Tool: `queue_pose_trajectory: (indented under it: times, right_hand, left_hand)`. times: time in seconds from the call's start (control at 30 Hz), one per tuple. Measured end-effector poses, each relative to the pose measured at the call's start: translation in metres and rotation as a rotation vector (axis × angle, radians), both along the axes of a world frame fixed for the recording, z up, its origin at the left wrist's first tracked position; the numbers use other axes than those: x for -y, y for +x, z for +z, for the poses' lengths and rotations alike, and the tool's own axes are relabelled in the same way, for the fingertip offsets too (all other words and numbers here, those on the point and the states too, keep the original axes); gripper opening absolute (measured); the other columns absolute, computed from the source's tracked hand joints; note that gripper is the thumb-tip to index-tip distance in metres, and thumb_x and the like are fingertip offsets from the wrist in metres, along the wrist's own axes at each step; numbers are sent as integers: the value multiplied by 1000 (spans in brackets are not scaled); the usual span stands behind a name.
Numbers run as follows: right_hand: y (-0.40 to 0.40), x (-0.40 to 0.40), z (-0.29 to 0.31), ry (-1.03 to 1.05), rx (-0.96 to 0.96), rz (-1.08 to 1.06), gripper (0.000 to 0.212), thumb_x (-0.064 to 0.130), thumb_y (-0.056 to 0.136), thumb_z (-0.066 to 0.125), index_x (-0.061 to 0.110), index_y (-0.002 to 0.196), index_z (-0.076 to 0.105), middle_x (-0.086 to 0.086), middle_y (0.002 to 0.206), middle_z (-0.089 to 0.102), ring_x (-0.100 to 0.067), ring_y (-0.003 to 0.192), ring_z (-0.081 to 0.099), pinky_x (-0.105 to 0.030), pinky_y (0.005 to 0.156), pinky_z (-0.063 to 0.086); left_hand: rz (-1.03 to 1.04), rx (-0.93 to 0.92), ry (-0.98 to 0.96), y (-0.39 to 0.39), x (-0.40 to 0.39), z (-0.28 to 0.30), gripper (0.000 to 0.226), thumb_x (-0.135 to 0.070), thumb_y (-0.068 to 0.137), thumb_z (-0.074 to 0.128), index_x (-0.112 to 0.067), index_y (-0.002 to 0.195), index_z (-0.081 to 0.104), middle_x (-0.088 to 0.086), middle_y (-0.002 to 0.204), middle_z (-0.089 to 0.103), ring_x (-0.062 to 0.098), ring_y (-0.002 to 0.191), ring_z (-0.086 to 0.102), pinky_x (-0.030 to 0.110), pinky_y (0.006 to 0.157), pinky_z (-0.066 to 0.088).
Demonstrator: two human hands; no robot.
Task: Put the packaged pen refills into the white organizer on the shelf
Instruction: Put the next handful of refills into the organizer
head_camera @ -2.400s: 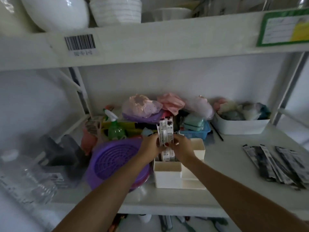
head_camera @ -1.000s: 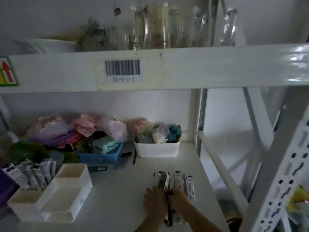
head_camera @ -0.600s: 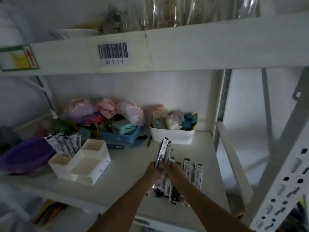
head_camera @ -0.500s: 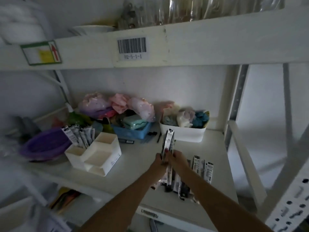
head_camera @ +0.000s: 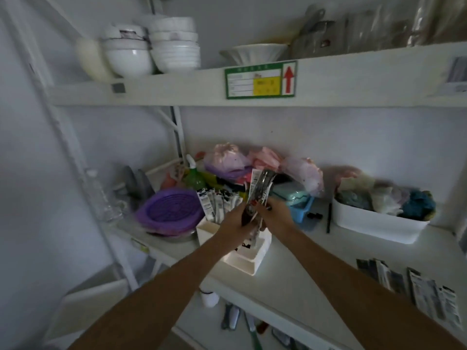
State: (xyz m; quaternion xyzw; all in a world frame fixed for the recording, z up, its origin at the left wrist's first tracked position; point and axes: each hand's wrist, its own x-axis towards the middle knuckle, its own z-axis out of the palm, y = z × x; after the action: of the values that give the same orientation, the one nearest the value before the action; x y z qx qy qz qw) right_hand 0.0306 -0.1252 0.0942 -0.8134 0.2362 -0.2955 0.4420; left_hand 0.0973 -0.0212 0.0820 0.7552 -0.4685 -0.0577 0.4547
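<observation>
White shelf (head_camera: 298, 271) surface lies bare between the white organizer (head_camera: 249, 256) and the shelf's front edge, and again to its right up to the loose refill packs (head_camera: 427, 289) lying flat near the front right. My left hand (head_camera: 236, 223) and right hand (head_camera: 274, 215) meet directly above the organizer; the fingers of both are closed around a bundle of packaged pen refills (head_camera: 260, 189). Its long axis runs near upright, top end tilted slightly right and away. More packs (head_camera: 217, 202) stand in the organizer's rear compartment, leaning left. A purple basket (head_camera: 169, 210) sits just left. A white bin (head_camera: 379, 224) at the right holds bundled cloth items.
</observation>
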Motion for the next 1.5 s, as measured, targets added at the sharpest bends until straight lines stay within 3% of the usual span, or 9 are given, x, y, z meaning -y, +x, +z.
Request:
queue_pose_trajectory:
  times: [0.23,0.43,0.57,0.63,0.8,1.0,1.23,1.37,1.5]
  right_hand:
    - [97,-46,-4,-238,-8,-50,14,17,86,57,6,90,65,-18,85,70,-34,75,64,-34,62,45]
    - [130,-33,-26,-449,-43,-157,13,17,86,58,4,87,59,-20,82,69,-35,72,64,-29,57,35]
    - [140,-21,-37,-508,-49,-176,10,11,85,59,2,85,62,-18,74,70,-33,65,65,-26,56,37]
    - [140,-20,-44,-501,-73,-181,8,10,84,61,3,86,63,-16,75,71,-30,64,66,-24,56,38]
    - [143,-24,-50,-535,-138,-236,12,17,86,59,5,87,61,-14,79,71,-30,66,65,-26,55,40]
    - [140,-43,-46,-544,-146,-418,11,9,83,57,0,82,64,-19,75,72,-35,63,66,-26,53,42]
    - [148,-68,-52,-295,-407,-529,17,10,89,48,2,96,62,-20,99,69,-36,88,64,-39,74,51]
    - [149,-87,-65,-223,-536,-594,23,6,88,46,4,105,60,-20,110,66,-34,98,61,-33,81,48]
    - [151,-98,-61,-261,-356,-668,38,12,85,55,11,123,51,-12,119,60,-29,106,58,-32,87,47]
  left_hand:
    - [60,66,25,113,-48,21,27,6,89,47,4,109,65,23,107,70,32,98,65,26,79,45]
    - [-75,-64,-1,161,-33,24,43,1,80,58,-15,121,54,-6,87,65,-6,65,57,2,58,46]
    - [-232,-81,-13,181,-12,33,74,-21,74,72,-36,133,30,-12,105,62,-5,92,60,17,81,50]
    - [-291,-2,-57,187,-6,33,81,-37,70,73,-39,136,26,-22,110,58,-15,98,55,8,87,46]
    - [-334,360,-163,196,9,22,65,-40,77,64,-20,135,45,3,132,57,16,122,49,36,105,43]
    - [-588,408,-332,199,15,25,63,-38,79,60,-26,137,39,-4,133,47,9,124,44,14,104,36]
    - [-662,468,-215,203,17,7,30,-18,91,50,-15,117,65,4,116,70,17,108,63,18,92,44]
    - [-670,661,31,204,15,-27,43,-29,100,31,-17,140,41,-1,153,34,17,144,24,35,118,21]
    - [-658,646,57,206,10,-32,56,-38,98,25,-37,142,-9,1,160,10,15,147,6,40,121,9]
